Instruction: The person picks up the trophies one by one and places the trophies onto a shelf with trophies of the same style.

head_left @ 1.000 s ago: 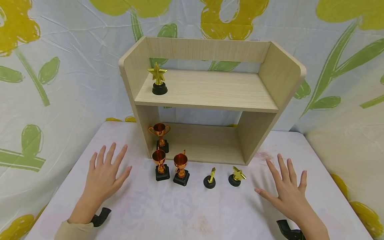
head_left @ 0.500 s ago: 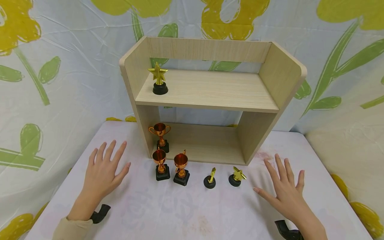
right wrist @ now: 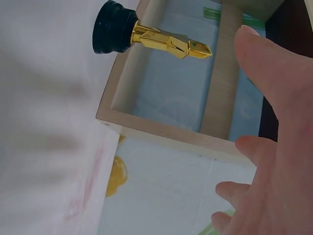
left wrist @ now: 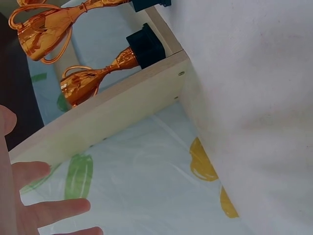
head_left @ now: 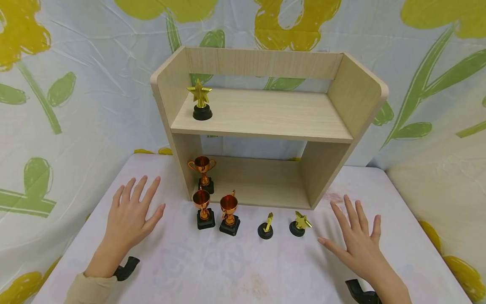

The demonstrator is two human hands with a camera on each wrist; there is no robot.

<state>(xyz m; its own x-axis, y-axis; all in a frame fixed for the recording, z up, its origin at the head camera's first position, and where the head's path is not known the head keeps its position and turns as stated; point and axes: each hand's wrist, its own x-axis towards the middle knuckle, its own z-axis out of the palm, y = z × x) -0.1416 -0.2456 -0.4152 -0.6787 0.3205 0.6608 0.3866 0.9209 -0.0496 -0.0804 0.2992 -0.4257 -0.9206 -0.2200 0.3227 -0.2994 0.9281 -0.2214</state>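
Observation:
My left hand [head_left: 128, 219] is spread with straight fingers over the table's left side, holding nothing. Right of it stand two copper cup trophies on black square bases, a left one [head_left: 201, 199] and a right one [head_left: 229, 204]. A third copper cup trophy [head_left: 203, 165] is on the lower shelf at its left end. My right hand [head_left: 358, 247], also spread and holding nothing, is beside a gold star trophy [head_left: 301, 221] on a round black base. Another star trophy [head_left: 268, 222], seen edge-on, stands farther left. On the upper shelf's left end is an upright gold star trophy [head_left: 199, 93].
A pale wooden two-tier shelf [head_left: 262, 135] stands at the back of the table [head_left: 197, 274], its side panels rising on both sides. Behind it hangs a white cloth [head_left: 102, 46] with yellow flowers. Each wrist bears a black strap piece [head_left: 127, 268].
My right hand has drifted slightly left. My left hand has shifted a little, first left and then barely at all. The trophies and shelf have stayed in place.

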